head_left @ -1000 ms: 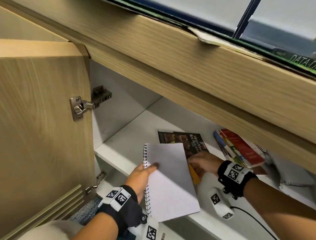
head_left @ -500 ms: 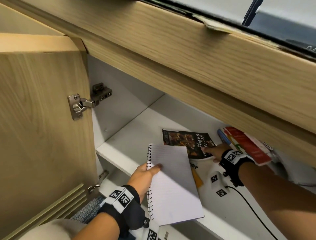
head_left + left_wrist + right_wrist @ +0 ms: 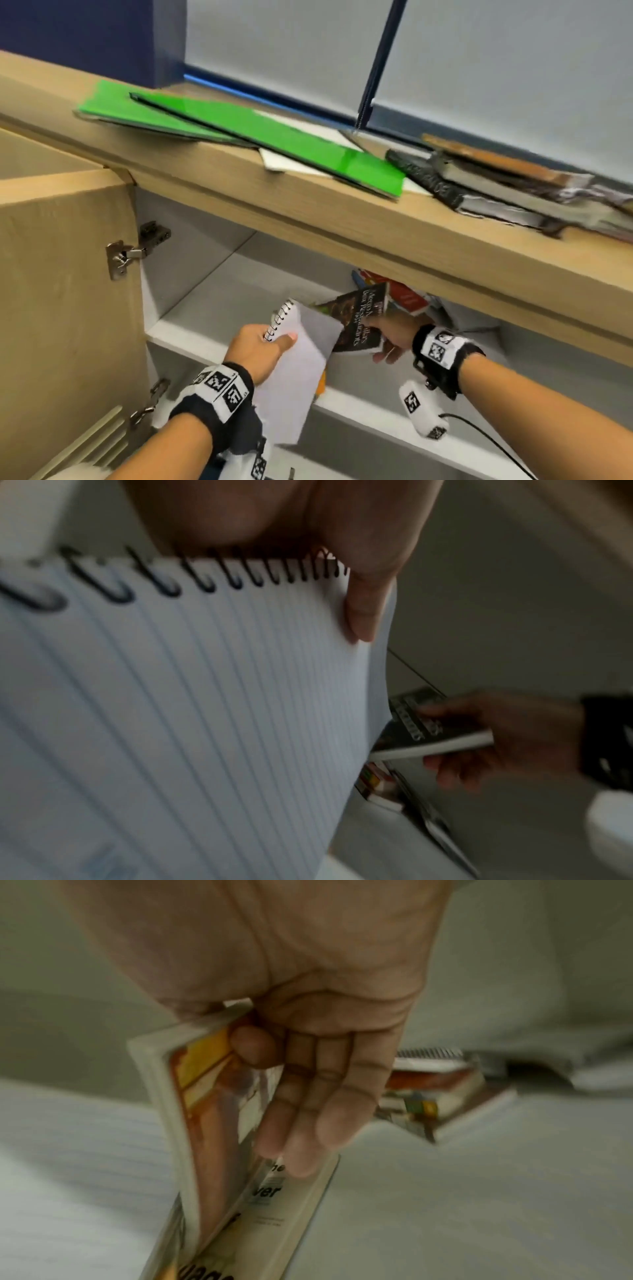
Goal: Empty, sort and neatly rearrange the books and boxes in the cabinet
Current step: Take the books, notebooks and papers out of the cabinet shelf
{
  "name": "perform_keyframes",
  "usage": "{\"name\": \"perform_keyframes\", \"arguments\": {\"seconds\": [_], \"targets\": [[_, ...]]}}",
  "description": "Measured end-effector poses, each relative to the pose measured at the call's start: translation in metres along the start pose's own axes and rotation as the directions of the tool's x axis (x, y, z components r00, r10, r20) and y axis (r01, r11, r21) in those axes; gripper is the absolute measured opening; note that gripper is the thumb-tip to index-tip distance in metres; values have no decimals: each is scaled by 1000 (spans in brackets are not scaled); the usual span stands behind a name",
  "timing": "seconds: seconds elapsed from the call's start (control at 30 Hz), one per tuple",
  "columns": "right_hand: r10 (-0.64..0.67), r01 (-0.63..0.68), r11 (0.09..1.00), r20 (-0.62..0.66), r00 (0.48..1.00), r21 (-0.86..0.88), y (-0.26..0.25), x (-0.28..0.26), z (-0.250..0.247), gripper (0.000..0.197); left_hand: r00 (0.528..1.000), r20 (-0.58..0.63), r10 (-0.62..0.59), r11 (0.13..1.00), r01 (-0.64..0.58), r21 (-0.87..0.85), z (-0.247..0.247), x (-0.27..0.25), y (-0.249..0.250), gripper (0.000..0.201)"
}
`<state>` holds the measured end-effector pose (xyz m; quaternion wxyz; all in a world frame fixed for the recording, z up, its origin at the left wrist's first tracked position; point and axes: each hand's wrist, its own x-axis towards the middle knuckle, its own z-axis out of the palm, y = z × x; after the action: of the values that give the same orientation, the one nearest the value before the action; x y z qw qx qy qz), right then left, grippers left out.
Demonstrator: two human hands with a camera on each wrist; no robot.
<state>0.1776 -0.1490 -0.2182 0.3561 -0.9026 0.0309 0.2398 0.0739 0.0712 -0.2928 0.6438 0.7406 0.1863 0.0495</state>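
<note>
My left hand (image 3: 263, 353) holds a white spiral notebook (image 3: 294, 370) by its wire edge, thumb on the lined page (image 3: 192, 723), in front of the white cabinet shelf (image 3: 191, 308). My right hand (image 3: 390, 339) grips a dark-covered book (image 3: 359, 318), lifted and tilted off the shelf. In the right wrist view the fingers (image 3: 308, 1110) lie against the book's back cover (image 3: 219, 1123), and a second thin book appears held with it. A red and colourful stack of books (image 3: 407, 298) lies deeper on the shelf, partly hidden under the cabinet top.
The wooden cabinet top (image 3: 342, 222) carries green folders (image 3: 274, 137) and a pile of dark books (image 3: 496, 185). The open wooden door (image 3: 61, 291) stands at left with metal hinges (image 3: 130, 253). A lower shelf (image 3: 394, 421) runs beneath. An orange item (image 3: 321, 383) pokes out under the notebook.
The right hand reached in, took hold of the dark book and lifted it up off the shelf. The left hand kept the notebook. The head view tilted up, revealing the cabinet top.
</note>
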Motion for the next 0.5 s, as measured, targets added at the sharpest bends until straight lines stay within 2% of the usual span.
{"name": "perform_keyframes", "arguments": {"seconds": [0.07, 0.13, 0.2, 0.27, 0.33, 0.43, 0.5], "targets": [[-84, 70, 963, -45, 995, -259, -7, -32, -5, 42, 993, 83, 85, 965, -103, 239, 5, -21, 22, 37], [-150, 137, 841, 19, 989, -524, -15, -68, -9, 40, 977, 148, 150, 890, -199, 411, 6, -44, 47, 44], [-220, 158, 703, 0, 976, -693, -24, -105, -14, 42, 958, 239, 161, 792, -270, 547, 4, -65, 71, 43], [-295, 171, 568, -5, 956, -805, -29, -138, -15, 36, 923, 366, 116, 674, -344, 654, 3, -85, 93, 43], [-263, 178, 470, 56, 963, -865, -29, -165, -15, 31, 870, 490, 52, 590, -422, 688, 5, -109, 113, 41], [-172, 190, 436, 126, 977, -880, -27, -202, -22, 37, 779, 627, -13, 539, -523, 660, 6, -139, 138, 37], [-191, 188, 411, 118, 974, -892, -32, -231, -35, 36, 718, 696, -19, 536, -580, 613, 2, -155, 159, 33]]}}
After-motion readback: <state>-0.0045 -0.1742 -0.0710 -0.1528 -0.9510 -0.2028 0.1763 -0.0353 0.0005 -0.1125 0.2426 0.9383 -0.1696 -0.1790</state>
